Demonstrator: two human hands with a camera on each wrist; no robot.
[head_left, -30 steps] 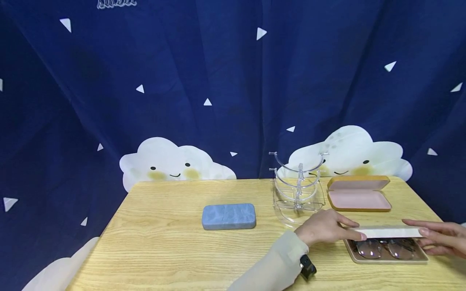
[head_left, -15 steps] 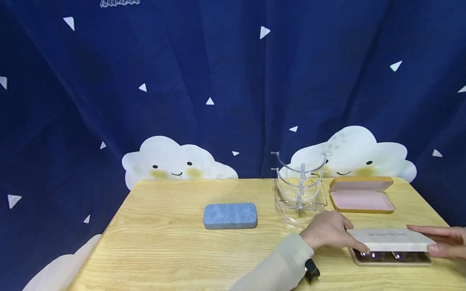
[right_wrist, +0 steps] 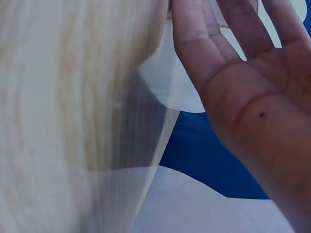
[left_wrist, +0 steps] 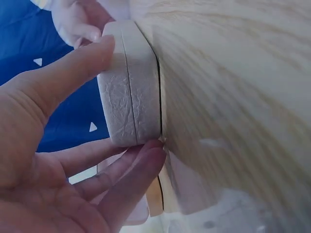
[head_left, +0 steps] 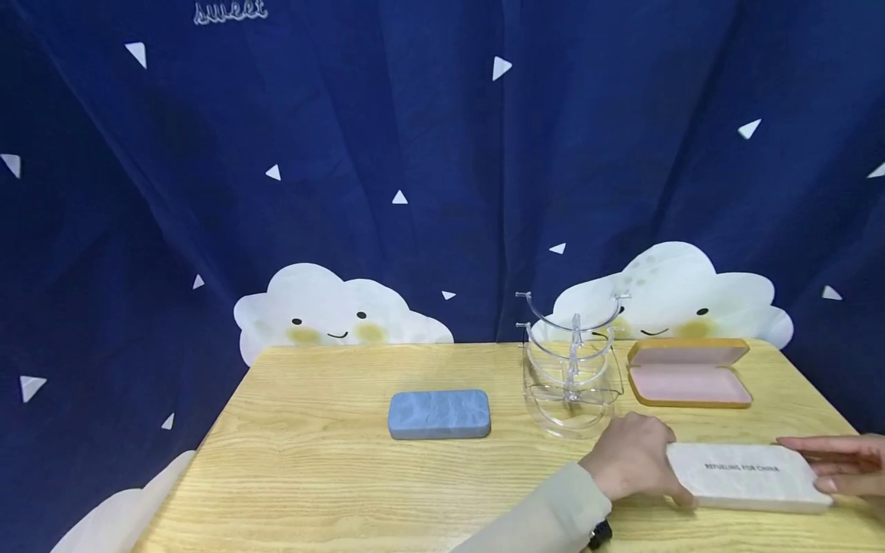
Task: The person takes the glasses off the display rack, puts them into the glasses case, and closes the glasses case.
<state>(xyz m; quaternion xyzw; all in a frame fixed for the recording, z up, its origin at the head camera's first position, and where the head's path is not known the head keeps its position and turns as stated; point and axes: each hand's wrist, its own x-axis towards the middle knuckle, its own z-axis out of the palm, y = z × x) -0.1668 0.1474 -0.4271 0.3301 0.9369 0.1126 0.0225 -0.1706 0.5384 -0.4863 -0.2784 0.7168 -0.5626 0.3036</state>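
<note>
Left hand (head_left: 632, 457) comes in from the near edge, forearm in a pale sleeve (head_left: 542, 514) slanting up and rightward across the worktop (head_left: 311, 491), a dark strap (head_left: 601, 533) at the wrist. It grips the left end of the white case (head_left: 750, 476): thumb against the near side, other fingers (left_wrist: 136, 180) bent at the far side, palm facing the case's end. Right hand (head_left: 853, 465), partly cut by the frame edge, holds the opposite end; index nearly straight along the far corner, thumb at the near one. Its fingertips run out of the right wrist view. White case lies flat on the worktop, at the right near part, lid down, lettering up; a thin seam runs round its end. Behind it, yellow case (head_left: 691, 386) stands with lid raised, pink inside. Clear rack (head_left: 573, 357) just beyond the left hand, glasses on it. Blue case (head_left: 439, 415) farther left, lid down, well apart from both hands.
</note>
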